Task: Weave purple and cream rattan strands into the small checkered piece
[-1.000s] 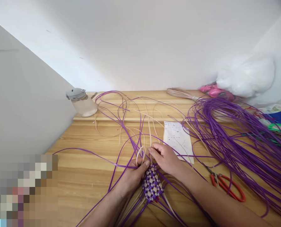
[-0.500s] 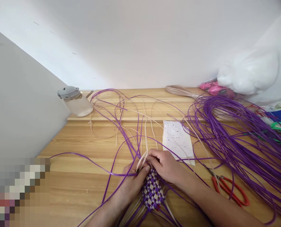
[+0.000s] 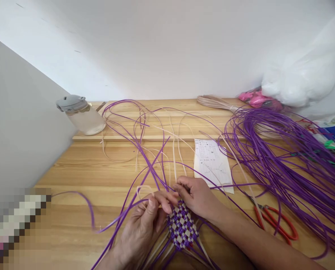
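A woven piece (image 3: 183,227) in purple and cream checks lies at the front of the table, with loose strips fanning out around it. At its upper edge my right hand (image 3: 194,195) is closed, fingertips pinching the strips where they leave the weave. Left of the weave, my left hand (image 3: 146,217) is closed with thumb against index finger. A small cream loop (image 3: 143,187) and a purple strip (image 3: 113,222) run into that pinch; the exact grip is partly hidden. Its other fingers reach toward the weave's upper left edge.
Red-handled scissors (image 3: 277,223) and a handwritten sheet (image 3: 212,163) lie to the right. A big purple strip coil (image 3: 269,146) spreads beyond them. At the back stand a grey-lidded jug (image 3: 84,118), a cream strip bundle (image 3: 215,102) and a white plastic bag (image 3: 299,80).
My left hand has moved left, away from my right hand, and turned. The cream loop has shifted left with it, and the purple strip has bent. My right hand stays at the weave.
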`<state>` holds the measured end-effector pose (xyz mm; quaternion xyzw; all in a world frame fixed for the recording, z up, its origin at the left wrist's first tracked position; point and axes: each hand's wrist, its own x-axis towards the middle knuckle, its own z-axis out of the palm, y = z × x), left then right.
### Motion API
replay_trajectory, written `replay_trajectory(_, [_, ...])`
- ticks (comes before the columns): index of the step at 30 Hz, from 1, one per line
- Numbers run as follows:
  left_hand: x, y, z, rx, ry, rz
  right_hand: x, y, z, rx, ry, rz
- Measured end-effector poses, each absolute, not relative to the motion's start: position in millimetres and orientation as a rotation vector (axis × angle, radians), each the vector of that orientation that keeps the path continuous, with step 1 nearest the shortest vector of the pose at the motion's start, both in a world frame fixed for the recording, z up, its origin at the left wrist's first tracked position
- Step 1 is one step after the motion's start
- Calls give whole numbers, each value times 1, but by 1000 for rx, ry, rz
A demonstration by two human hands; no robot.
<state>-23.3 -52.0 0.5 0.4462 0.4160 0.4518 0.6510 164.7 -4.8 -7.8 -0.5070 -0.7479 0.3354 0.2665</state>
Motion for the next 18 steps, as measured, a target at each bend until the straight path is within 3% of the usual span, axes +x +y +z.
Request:
replay_trajectory(6, [-12,-52,-10,610,992,861,164,-2,-13,-1428,-1981,811])
replay_trajectory(18, [-10,-55,-17,712,1061,892,164,-2,-12,-1385,-1970,835])
